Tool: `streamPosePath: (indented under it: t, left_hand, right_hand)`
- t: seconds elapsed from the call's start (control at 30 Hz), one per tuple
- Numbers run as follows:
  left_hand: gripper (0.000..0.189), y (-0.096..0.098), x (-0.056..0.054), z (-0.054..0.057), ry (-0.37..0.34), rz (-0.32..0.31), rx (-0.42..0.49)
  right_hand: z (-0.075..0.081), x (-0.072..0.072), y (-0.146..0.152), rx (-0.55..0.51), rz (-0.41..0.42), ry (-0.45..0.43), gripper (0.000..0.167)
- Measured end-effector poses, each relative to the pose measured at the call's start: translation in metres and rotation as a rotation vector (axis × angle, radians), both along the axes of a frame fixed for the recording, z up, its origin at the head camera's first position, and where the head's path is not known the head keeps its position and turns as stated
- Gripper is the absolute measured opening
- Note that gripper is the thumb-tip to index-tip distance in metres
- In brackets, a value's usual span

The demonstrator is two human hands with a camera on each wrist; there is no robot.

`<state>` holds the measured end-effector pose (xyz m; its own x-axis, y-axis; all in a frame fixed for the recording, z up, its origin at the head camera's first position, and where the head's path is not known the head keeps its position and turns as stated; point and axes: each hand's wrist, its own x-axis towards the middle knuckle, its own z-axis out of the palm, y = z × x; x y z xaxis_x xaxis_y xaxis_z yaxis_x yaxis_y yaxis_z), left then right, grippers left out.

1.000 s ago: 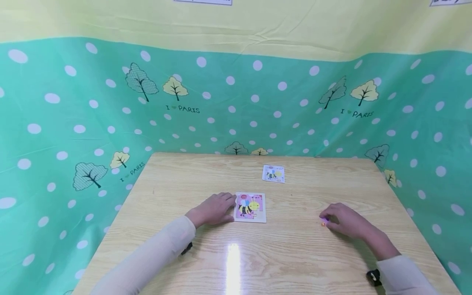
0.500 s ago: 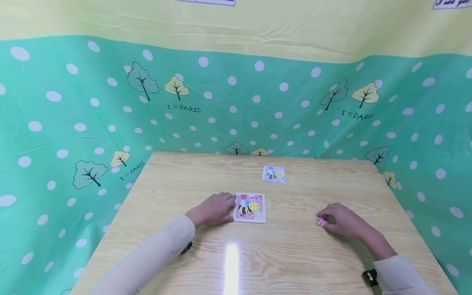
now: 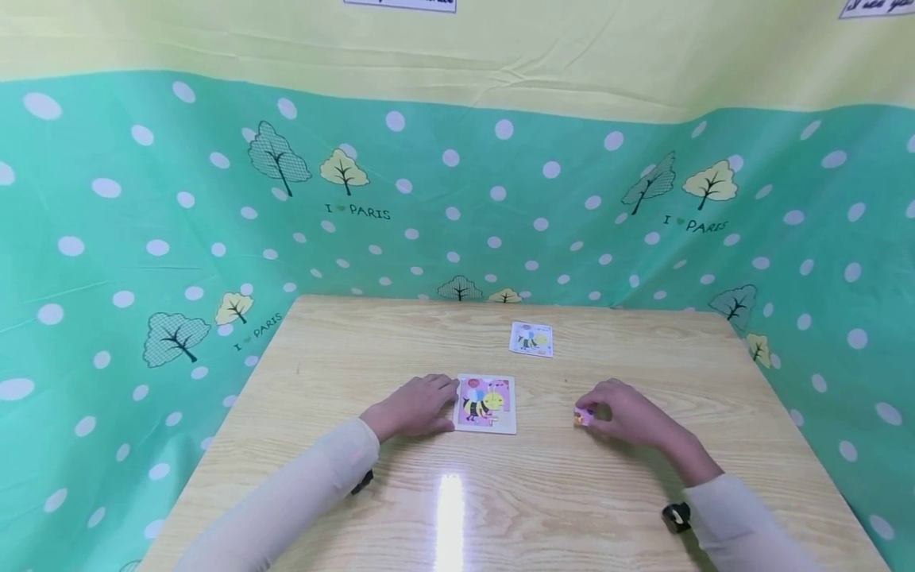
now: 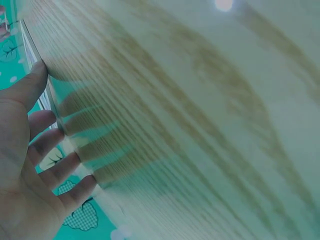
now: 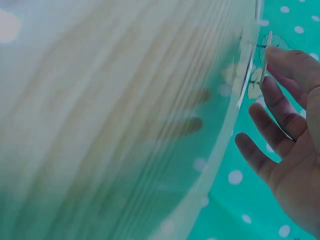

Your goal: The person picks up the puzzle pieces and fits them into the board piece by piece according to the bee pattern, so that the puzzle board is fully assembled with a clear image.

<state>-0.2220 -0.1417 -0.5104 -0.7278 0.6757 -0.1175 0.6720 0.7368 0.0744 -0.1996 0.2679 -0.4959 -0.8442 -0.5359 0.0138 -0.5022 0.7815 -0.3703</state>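
Observation:
In the head view, a square puzzle board [image 3: 509, 424] with a white frame and a bee picture lies mid-table; white patches show at its right side and lower right. My left hand [image 3: 415, 406] rests against its left edge, fingertips and thumb right at the frame. The left wrist view has the thumb and fingers [image 4: 60, 170] nearly straight along that edge. To the right of the board, my right hand [image 3: 627, 410] pinches a small pink and orange puzzle piece [image 3: 583, 417] between thumb and fingers. From the right wrist, the piece [image 5: 267, 60] appears edge-on as a thin strip.
A smaller card [image 3: 531, 339] with the same bee picture lies farther back on the wooden table [image 3: 386, 342]. A green, dotted cloth [image 3: 493, 206] hangs behind and along both sides. Light glares on the tabletop in front.
My right hand has drawn the puzzle piece in from the right, leftward towards the board, and more of the piece shows. The left hand stays at the board's edge.

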Motion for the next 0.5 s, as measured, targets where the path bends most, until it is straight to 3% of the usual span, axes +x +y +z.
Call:
streamPosePath:
  t: [0.5]
  left_hand:
    - [0.069,0.000,0.001,0.001,-0.015,0.010,0.008]
  right_hand:
    - [0.003,-0.007,-0.060,0.005,0.073,-0.074,0.028]
